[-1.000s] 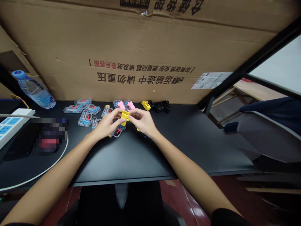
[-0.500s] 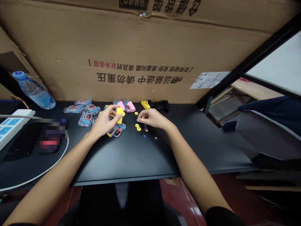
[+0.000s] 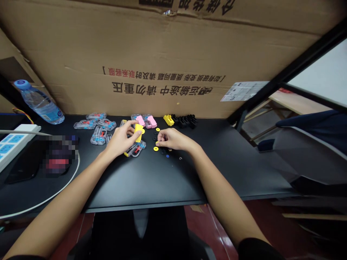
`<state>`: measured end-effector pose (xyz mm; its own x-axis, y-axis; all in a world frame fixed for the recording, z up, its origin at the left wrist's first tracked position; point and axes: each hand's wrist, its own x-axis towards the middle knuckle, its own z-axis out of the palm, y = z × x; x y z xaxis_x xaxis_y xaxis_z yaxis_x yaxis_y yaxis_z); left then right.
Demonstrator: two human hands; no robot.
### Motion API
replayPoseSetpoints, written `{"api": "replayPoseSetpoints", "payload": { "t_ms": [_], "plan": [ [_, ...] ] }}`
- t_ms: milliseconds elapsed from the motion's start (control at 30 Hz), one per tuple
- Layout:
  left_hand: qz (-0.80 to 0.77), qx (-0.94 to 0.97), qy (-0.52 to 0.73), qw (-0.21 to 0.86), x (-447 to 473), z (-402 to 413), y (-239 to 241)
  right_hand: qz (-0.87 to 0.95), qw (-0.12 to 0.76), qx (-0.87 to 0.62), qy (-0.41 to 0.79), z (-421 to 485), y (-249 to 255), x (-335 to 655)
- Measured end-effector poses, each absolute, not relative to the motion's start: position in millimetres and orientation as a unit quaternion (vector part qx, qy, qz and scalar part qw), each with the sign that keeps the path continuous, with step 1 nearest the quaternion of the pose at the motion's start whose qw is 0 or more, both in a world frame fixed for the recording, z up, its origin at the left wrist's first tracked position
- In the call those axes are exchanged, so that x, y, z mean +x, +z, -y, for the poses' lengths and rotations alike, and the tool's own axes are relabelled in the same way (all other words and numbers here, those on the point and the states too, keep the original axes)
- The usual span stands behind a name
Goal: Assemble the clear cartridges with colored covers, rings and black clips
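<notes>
One cardboard panel (image 3: 168,43), printed with inverted characters, stands behind a black tabletop (image 3: 130,187). At left lie a white power strip (image 3: 13,141) with blue socket faces and, beyond it, a tilted water bottle (image 3: 40,103). The left hand (image 3: 121,139) pinches a yellow plastic piece (image 3: 138,134) between thumb and fingers, above the tabletop; a small yellow disc (image 3: 143,131) projects from the piece's right edge. The right hand (image 3: 175,139) has its fingertips drawn together at a yellow ring (image 3: 157,143); whether its grip pinches the ring cannot be told. Transparent plastic cases (image 3: 98,135) with red and blue parts lie around the left hand. Black plastic pieces (image 3: 187,121) form a row near the panel, a second yellow piece (image 3: 168,120) at its left end. Pink pieces (image 3: 151,122) lie farther left. Smallest is a blue disc (image 3: 167,156), just nearer than the right hand.
</notes>
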<state>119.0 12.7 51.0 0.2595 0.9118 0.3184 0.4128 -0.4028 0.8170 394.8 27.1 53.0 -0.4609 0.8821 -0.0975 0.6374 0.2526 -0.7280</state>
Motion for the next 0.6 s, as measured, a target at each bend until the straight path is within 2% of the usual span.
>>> {"api": "replayPoseSetpoints", "payload": {
  "t_ms": [300,600],
  "plan": [
    [-0.44,0.744,0.392,0.315,120.5,-10.4,51.2,0.701,0.403,-0.392,0.439,-9.6,59.6,356.6],
    [-0.407,0.761,0.389,0.322,123.0,-5.7,53.7,0.664,0.449,-0.383,0.459,-10.9,49.1,346.9]
  ]
}}
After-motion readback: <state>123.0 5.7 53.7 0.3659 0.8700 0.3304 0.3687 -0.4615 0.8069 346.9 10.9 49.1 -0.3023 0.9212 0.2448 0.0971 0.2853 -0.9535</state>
